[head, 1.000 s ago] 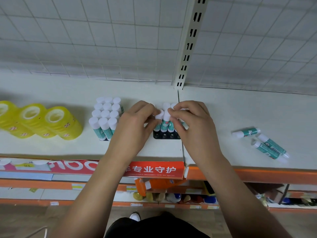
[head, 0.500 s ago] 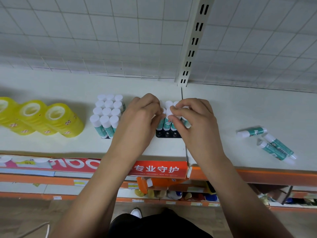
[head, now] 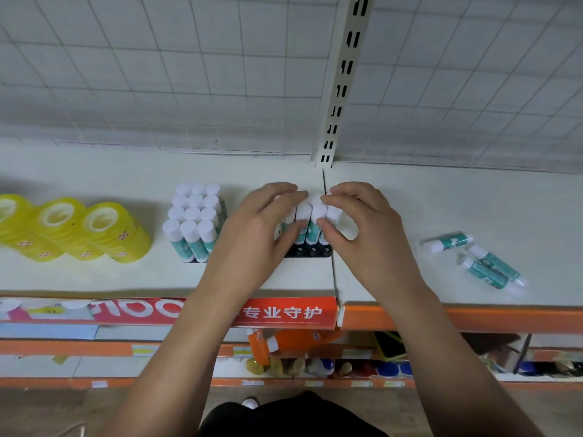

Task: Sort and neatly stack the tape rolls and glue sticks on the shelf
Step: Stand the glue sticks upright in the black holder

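Partly sorted; second block [head: 310, 216] in hand.
Tape rolls [head: 94, 228], first glue-stick block [head: 194, 222] grouped on shelf [head: 441, 200]; left hand [head: 258, 234], right hand [head: 362, 234] curl fingers round second block mid-shelf; three loose glue sticks [head: 473, 260] lie apart, right.

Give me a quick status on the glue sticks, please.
Left hand and right hand pinch the standing glue stick cluster. Three loose glue sticks lie at right, unsorted. Nothing in the way.

The tape rolls [head: 104, 230] are yellow with small flower marks; the glue sticks [head: 192, 228] have white caps and teal-and-white bodies (black at the base); the shelf [head: 441, 209] is white, its front edge [head: 473, 318] orange; the label strip [head: 284, 312] red.
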{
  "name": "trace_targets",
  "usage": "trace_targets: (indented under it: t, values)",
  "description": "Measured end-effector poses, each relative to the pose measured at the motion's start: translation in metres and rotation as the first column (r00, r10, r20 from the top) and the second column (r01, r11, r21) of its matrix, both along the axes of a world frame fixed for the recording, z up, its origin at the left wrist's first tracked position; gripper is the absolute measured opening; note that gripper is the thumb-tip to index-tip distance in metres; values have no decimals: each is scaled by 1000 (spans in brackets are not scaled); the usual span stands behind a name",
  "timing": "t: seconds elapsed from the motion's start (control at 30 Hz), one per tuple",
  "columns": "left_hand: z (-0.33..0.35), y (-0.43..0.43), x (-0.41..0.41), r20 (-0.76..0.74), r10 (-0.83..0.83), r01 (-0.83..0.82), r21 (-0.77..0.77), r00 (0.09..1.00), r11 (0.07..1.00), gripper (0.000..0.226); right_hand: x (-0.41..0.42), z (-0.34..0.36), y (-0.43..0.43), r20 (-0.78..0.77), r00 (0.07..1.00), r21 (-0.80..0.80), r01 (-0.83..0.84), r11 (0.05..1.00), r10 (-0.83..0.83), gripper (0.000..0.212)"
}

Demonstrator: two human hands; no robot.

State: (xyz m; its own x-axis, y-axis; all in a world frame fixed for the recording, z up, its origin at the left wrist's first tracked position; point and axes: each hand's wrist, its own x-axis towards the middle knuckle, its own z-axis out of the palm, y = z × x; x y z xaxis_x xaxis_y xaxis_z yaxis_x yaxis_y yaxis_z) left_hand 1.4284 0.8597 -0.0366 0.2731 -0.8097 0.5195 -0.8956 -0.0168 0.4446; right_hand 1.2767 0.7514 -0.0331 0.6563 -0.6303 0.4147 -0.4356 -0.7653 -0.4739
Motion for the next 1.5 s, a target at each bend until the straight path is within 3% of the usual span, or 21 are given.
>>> trace_targets:
  t: [0.1,0.27,0.5,0.6,0.73,1.1,1.27,1.5]
  values:
    - [-8,-6,0,51,-16,17,-23,999,1000,23,-1,-7,-1,44,999,-48,-4,999,6,22]
    - [-8,-9,-4,-13,36,-36,-43,999,998,13,2,-14,0,133,991,-62,-6,998,14,19]
    - [7,-8,-2,14,5,-5,27,1000,1000,27,-8,-5,-1,146,989,59,-15,998,6,29]
    - [16,-11,-8,46,-7,9,-53,999,999,25,-18,-5,4,178,981,52,62,997,-70,28]
    - [22,-22,-30,0,-149,148,-94,989,985,20,-43,-9,8,144,964,77,216,973,-225,23]
    - [-1,-81,-130,-43,-380,382,61,924,922,21,-147,-13,-19,105,903,128,404,906,-417,16]
    - [-13,-111,-167,53,-424,407,196,904,892,20,-195,-14,-50,62,881,82,464,882,-469,15]
    - [-34,-144,-197,156,-501,452,268,851,851,28,-230,-26,-78,-33,890,120,455,883,-454,19]
